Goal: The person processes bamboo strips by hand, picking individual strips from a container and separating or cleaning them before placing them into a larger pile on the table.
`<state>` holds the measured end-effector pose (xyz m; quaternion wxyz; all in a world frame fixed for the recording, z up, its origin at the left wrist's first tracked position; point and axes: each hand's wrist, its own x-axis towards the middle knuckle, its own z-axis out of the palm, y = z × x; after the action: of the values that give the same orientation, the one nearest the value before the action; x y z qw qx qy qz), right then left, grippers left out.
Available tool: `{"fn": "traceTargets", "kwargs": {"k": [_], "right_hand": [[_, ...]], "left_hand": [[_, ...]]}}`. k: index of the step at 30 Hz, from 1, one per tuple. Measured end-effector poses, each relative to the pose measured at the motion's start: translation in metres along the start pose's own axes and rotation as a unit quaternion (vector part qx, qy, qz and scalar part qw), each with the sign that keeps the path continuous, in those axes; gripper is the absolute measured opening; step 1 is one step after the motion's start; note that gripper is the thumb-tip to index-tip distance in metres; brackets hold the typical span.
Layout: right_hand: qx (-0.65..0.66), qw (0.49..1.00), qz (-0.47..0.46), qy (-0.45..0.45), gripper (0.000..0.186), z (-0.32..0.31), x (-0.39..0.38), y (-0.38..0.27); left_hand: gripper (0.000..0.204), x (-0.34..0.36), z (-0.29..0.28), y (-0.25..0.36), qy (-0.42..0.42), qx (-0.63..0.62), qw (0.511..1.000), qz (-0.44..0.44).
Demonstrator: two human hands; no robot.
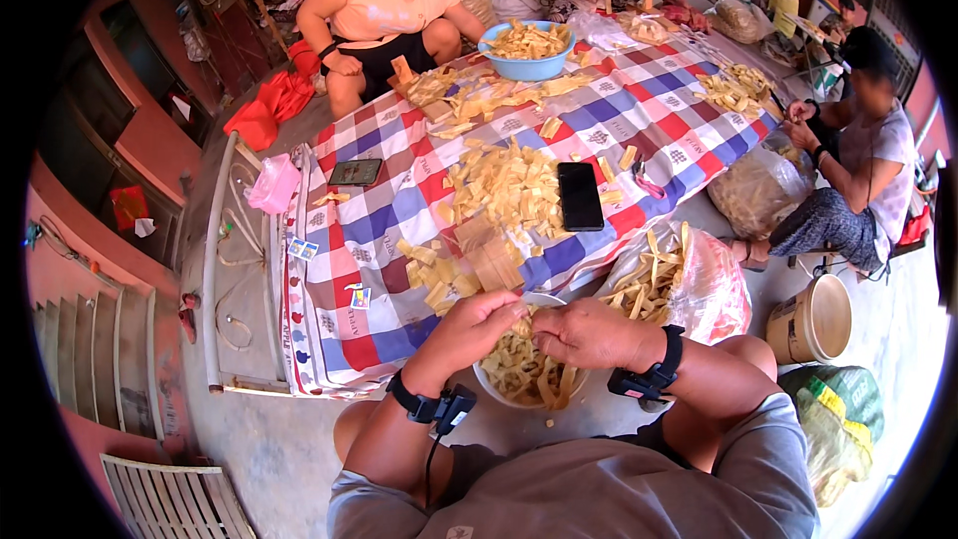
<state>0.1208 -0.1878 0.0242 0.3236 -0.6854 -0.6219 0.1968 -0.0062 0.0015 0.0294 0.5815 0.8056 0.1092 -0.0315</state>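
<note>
My left hand (473,331) and my right hand (597,332) meet over a white bowl (486,380), their fingers pinched close together. A bit of a pale yellow strip (523,323) shows between the fingertips; most of it is hidden by the fingers. Flat, dried-looking yellow strips (534,379) fill the bowl. Just beyond, on the checked tablecloth (399,284), lies a big heap of short yellow pieces (504,185). To the right of my right hand, an open plastic bag (711,284) holds longer strips (649,279).
A black phone (580,197) lies beside the heap, another phone (355,173) farther left. One person (384,0) sits by a blue basin (529,65) of strips; another (868,140) works at right. A bucket (810,319) and stuffed sacks (838,419) stand on my right.
</note>
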Motion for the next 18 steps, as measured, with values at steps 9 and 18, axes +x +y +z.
{"fn": "traceTargets", "kwargs": {"k": [9, 18], "right_hand": [[-0.066, 0.996, -0.057, 0.021, 0.016, 0.008, -0.004, 0.001], [-0.054, 0.997, 0.017, 0.051, 0.023, 0.015, -0.006, 0.008]], "left_hand": [[0.028, 0.0, 0.004, -0.016, -0.05, -0.095, 0.994, -0.02], [0.022, 0.006, 0.03, -0.006, 0.003, -0.213, 0.971, -0.112]]}}
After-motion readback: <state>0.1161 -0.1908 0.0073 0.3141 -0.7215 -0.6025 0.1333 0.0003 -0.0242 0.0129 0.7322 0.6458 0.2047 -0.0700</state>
